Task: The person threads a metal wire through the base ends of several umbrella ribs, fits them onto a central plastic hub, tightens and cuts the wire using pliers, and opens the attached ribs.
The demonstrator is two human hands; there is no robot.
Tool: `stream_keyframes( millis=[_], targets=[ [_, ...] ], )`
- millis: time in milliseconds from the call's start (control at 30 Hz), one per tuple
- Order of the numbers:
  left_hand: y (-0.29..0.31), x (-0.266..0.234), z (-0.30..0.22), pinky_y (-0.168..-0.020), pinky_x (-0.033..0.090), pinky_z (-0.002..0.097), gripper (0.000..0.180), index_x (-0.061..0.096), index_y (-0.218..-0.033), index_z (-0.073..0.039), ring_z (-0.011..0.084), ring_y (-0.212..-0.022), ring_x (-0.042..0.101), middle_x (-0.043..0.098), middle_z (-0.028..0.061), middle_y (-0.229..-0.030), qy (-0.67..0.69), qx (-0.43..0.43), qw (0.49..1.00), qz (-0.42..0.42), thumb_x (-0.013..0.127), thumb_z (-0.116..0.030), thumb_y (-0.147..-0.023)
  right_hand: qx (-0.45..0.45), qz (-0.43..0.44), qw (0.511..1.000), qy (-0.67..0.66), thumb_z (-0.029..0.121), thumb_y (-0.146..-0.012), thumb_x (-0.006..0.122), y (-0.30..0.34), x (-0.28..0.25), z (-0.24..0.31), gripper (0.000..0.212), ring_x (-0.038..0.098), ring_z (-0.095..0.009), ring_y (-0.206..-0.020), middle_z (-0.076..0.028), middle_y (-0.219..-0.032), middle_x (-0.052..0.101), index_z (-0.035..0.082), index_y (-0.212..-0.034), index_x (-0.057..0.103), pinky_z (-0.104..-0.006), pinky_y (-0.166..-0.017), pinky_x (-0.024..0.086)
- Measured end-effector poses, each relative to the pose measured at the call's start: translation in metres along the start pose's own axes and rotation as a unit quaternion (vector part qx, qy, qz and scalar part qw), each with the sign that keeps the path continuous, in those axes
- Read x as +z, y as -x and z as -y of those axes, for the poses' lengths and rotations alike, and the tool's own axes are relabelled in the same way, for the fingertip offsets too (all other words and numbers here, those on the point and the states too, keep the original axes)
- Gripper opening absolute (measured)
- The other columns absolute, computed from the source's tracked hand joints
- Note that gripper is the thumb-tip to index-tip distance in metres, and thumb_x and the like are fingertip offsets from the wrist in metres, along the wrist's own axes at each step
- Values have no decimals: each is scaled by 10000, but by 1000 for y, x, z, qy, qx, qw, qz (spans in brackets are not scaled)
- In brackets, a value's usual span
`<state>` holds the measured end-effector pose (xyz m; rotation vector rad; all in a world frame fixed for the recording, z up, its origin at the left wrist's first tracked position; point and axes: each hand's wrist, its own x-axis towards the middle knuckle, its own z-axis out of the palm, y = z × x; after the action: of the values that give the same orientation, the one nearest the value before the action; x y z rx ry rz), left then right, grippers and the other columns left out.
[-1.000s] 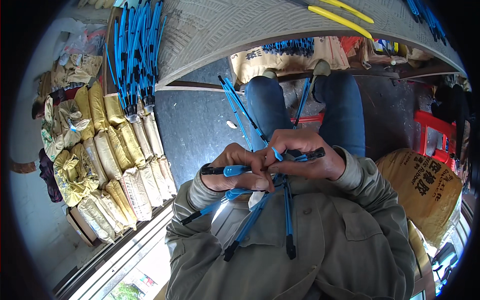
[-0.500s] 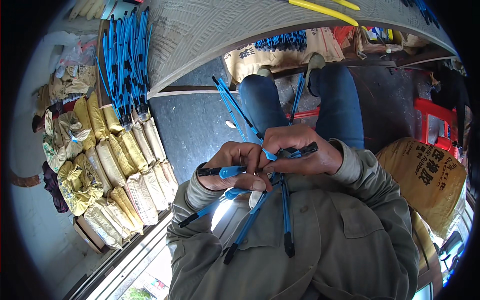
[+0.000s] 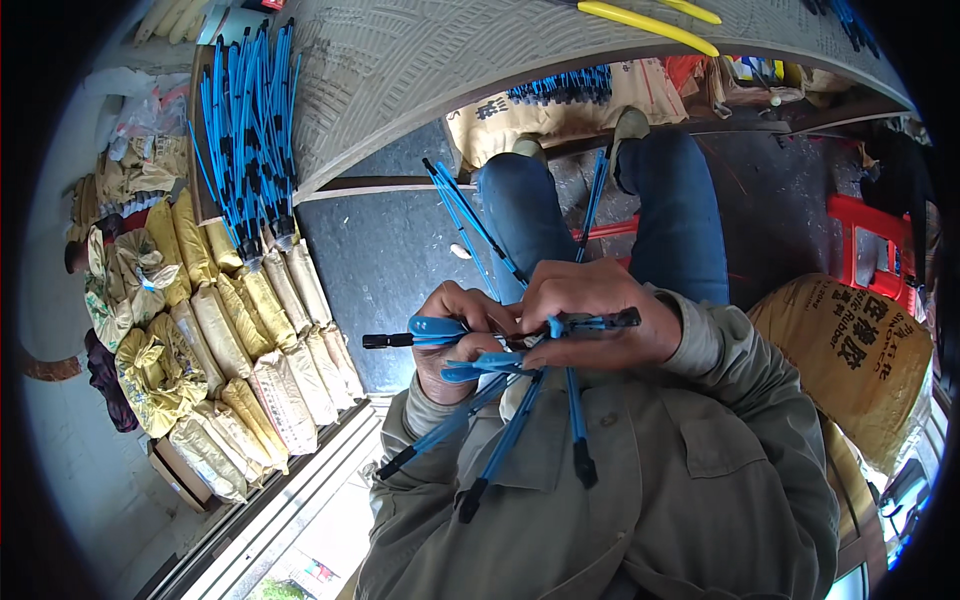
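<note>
In front of my chest is a frame of blue rods [image 3: 508, 438] with black tips, which fan out in several directions from one centre. My left hand [image 3: 452, 312] is closed at the left of that centre, with a short blue rod end crossing its fingers. From the other side, my right hand [image 3: 600, 310] pinches the frame close to the middle, and a black-tipped rod [image 3: 606, 320] lies across its fingers. Both hands' fingertips nearly meet. The joint they grip is mostly hidden between them.
A grey patterned table [image 3: 400, 70] is ahead, with a yellow-handled tool [image 3: 650, 27] on it. Bundled blue rods [image 3: 247, 130] lie at the left. Filled bags [image 3: 225, 330] are stacked at left, a large brown sack [image 3: 845, 350] is at right, and a red stool [image 3: 870, 225] stands beyond.
My left forearm has shifted slightly right, and the left fingers have changed their grip near the centre. The frame has turned a little, its lower rods swinging right. My right hand stays almost in place.
</note>
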<state>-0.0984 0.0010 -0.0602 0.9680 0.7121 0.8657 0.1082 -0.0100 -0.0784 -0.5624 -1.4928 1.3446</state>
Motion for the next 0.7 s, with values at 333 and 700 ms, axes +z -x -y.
stream_keyframes(
  millis=[333,700],
  targets=[
    [23,19,10,-673,506,288,308,505,-875,-12,144,-680,581,578,88,-756,-26,74,990,-117,711,-236,-830,22,28,996,79,19,-770,705,-2,5,12,166,625,-221,-771,-118,-868,629,11,-905,609,-289,-647,465],
    [24,12,4,-603,449,223,330,581,-965,-12,71,-678,561,624,37,-810,-83,-17,996,-9,783,-171,-758,198,-29,974,-109,76,-878,584,-12,16,25,94,523,-41,-726,-13,-739,592,3,-819,583,-243,-638,409]
  ],
)
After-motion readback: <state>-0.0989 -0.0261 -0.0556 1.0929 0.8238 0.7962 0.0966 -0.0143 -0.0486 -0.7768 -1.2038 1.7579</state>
